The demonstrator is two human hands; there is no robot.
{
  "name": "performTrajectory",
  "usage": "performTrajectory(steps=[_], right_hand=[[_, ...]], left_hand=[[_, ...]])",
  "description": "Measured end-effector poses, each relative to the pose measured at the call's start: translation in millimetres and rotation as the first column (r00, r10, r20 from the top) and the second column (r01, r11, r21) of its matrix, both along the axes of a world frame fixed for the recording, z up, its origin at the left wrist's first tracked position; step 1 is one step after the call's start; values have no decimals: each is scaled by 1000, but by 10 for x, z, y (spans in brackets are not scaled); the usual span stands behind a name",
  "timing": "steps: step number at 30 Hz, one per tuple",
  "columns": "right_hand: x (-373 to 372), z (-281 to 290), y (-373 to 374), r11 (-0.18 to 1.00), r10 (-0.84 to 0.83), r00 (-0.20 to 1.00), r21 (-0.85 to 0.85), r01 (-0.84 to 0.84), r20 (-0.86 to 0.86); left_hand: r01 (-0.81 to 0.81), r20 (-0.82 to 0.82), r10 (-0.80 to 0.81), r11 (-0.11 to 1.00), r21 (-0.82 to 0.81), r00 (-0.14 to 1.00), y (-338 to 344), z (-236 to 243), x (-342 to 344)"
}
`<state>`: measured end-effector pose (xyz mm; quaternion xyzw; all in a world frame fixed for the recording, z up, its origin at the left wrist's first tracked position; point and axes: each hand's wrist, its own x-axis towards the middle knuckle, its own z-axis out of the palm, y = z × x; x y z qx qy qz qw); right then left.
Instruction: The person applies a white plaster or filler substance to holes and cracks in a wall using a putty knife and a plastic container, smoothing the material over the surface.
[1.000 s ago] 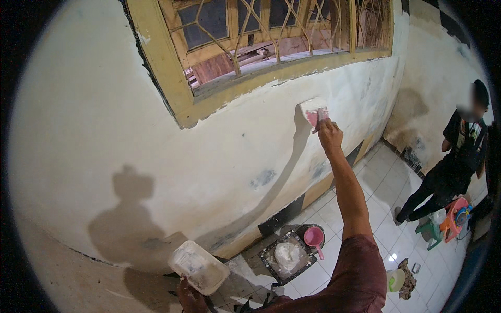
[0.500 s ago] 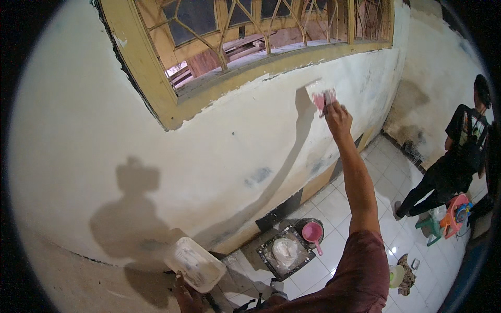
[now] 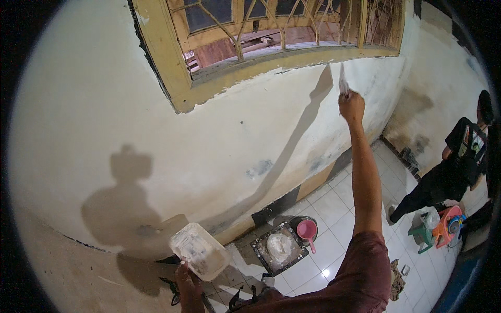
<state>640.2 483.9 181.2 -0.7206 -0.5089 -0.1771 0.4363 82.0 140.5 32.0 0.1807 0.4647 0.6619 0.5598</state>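
Note:
My right hand (image 3: pixel 352 106) is stretched up to the pale plastered wall (image 3: pixel 235 135) just under the yellow window frame (image 3: pixel 292 60). It grips a thin flat scraper blade (image 3: pixel 343 81), seen edge-on, pressed to the wall. My left hand (image 3: pixel 188 279) is low in front of me and holds a smeared, translucent rectangular plastic tub (image 3: pixel 199 251) from below. The arm's shadow runs diagonally down the wall.
On the white tiled floor below lie a dark square board with a mound of white putty (image 3: pixel 279 246) and a pink scoop (image 3: pixel 307 229). A person in black (image 3: pixel 459 161) stands at the right by a small green stool (image 3: pixel 421 232) and an orange object (image 3: pixel 449 224).
My right hand has moved up and to the right along the wall, and the blade has turned from flat-on to edge-on. The tub in my left hand stays low.

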Motion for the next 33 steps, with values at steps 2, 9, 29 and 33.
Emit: performTrajectory(steps=[2, 9, 29, 33], right_hand=[[44, 218, 43, 997, 74, 994, -15, -75, -84], [-352, 95, 217, 993, 120, 991, -4, -120, -65], [-1696, -579, -200, 876, 171, 694, 215, -433, 699], [-1579, -1412, -700, 873, 352, 705, 56, -485, 615]], left_hand=[[-8, -10, 9, 1000, 18, 1000, -23, 2, 0], [-91, 90, 91, 996, 0, 992, -142, 29, 61], [-41, 103, 35, 998, 51, 994, -927, 68, -335], [-74, 109, 78, 997, -38, 991, -1051, -4, -430]])
